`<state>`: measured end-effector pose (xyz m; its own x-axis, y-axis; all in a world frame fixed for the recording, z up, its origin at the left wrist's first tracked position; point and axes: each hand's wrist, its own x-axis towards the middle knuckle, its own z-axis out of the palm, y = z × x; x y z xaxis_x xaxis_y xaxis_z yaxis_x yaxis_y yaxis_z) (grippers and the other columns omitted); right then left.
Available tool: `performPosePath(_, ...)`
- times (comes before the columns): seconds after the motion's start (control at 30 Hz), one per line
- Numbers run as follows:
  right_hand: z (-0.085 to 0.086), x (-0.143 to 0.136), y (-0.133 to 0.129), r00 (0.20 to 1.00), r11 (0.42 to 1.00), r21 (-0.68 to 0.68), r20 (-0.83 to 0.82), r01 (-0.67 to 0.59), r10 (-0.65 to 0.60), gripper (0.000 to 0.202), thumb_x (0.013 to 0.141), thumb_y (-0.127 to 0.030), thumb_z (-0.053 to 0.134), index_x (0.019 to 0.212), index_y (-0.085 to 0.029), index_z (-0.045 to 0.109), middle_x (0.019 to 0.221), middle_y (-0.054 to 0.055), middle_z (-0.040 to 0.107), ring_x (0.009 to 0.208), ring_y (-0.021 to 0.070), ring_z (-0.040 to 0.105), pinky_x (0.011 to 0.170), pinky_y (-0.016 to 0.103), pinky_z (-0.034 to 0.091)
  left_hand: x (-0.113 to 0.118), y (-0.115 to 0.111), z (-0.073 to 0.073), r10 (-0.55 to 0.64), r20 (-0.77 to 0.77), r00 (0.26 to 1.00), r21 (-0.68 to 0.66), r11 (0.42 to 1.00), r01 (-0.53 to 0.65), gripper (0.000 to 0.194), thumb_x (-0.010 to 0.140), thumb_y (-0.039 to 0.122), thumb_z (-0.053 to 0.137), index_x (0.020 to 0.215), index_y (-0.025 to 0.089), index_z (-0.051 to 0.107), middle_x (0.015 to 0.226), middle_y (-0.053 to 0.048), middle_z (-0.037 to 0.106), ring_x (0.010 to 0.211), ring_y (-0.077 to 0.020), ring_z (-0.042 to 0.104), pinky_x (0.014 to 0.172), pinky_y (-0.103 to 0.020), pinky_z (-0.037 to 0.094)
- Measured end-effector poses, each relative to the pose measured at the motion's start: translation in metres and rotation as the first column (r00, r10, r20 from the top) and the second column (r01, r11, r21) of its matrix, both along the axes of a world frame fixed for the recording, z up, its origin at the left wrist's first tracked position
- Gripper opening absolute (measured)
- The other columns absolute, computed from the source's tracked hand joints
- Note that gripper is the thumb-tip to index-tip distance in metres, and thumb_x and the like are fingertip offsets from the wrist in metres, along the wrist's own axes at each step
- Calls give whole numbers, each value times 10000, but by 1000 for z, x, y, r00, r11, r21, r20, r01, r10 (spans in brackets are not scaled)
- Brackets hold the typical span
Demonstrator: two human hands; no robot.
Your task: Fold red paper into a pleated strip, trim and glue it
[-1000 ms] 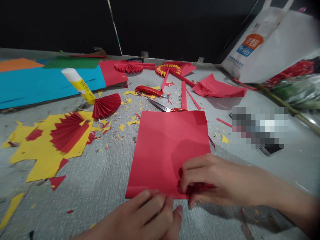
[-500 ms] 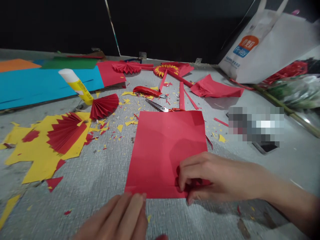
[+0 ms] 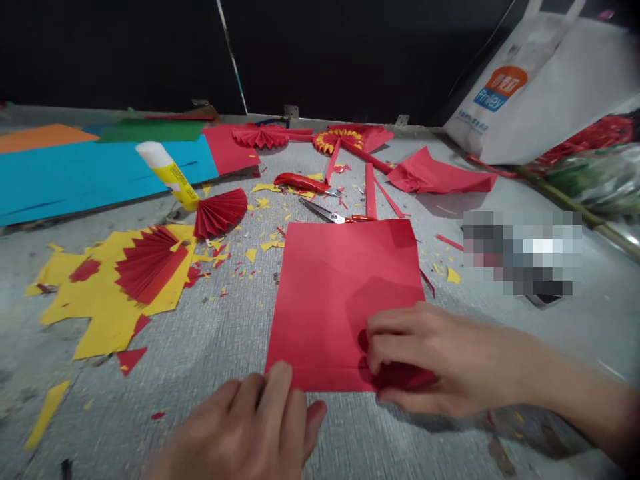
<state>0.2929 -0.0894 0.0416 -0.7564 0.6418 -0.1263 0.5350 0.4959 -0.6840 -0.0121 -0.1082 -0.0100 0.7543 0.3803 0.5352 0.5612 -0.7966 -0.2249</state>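
Observation:
A sheet of red paper [image 3: 340,287] lies flat before me, with a narrow fold line along its near edge. My right hand [image 3: 425,363] is curled over the near right part of the sheet, fingertips on top and thumb at the edge, pinching it. At the near left corner, my left hand [image 3: 255,413] rests its index fingertip on the paper, its thumb held apart on the table side. Beyond the sheet lie silver scissors [image 3: 323,211], their red handles partly hidden by the paper, and a red-handled cutter [image 3: 303,182].
Left are yellow paper [image 3: 105,327] bearing a pleated red fan [image 3: 150,263], another red fan [image 3: 223,212] and a glue stick [image 3: 173,177]. Blue card [image 3: 115,180] lies behind. Scraps litter the table. At right are a partly blurred dark device [image 3: 547,297] and a white bag [image 3: 555,87].
My left hand has shifted up slightly at the near left corner, and its thumb now shows apart from the fingers. My right hand keeps its place on the paper. The view has moved slightly left.

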Motion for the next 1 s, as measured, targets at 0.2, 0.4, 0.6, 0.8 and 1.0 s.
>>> performPosePath(0.2, -5, -9, -11, 996, 892, 450, 91, -38, -3, 276, 1159, -194, 489, 1095, -150, 754, 979, 70, 701, 828, 221, 619, 710, 367, 475, 4, 21, 9, -174, 108, 979, -391, 898, 203, 280, 1126, 104, 472, 894, 218, 578, 826, -11, 630, 772, -229, 575, 733, -398, 488)
performPosePath(0.4, 0, -12, -17, 987, 783, 610, 161, -122, 28, 568, 1196, -129, 227, 1025, -129, 769, 944, 104, 747, 763, 223, 608, 639, 377, 446, 8, 31, 14, -216, 211, 953, -499, 815, 295, 201, 1168, 136, 466, 1081, 166, 645, 945, -33, 690, 877, -219, 624, 884, -403, 563)
performPosePath(0.6, 0, -9, -15, 990, 795, 599, 138, -99, 19, 478, 1206, -138, 264, 1247, -88, 738, 1005, 110, 769, 840, 210, 683, 732, 337, 543, 8, 39, 21, -241, 279, 930, -512, 781, 356, 269, 1188, 147, 369, 1183, 160, 638, 978, -58, 715, 865, -218, 641, 843, -364, 586)
performPosePath(0.8, -1, -7, -13, 991, 827, 554, 129, -92, 24, 516, 1204, -136, 240, 1236, -99, 754, 988, 96, 748, 821, 213, 663, 687, 343, 525, 2, 34, 14, -220, 289, 932, -636, 684, 359, 276, 1106, 42, 463, 1237, 157, 677, 1103, -66, 664, 936, -194, 614, 829, -321, 573)
performPosePath(1.0, -7, -7, -11, 995, 815, 575, 102, -74, 19, 502, 1208, -149, 269, 1191, -105, 769, 1057, 101, 767, 929, 234, 672, 821, 373, 560, 4, 35, 17, -231, 267, 936, -641, 682, 352, 270, 1061, 5, 495, 1210, 123, 686, 1135, -94, 634, 977, -230, 562, 873, -376, 571)
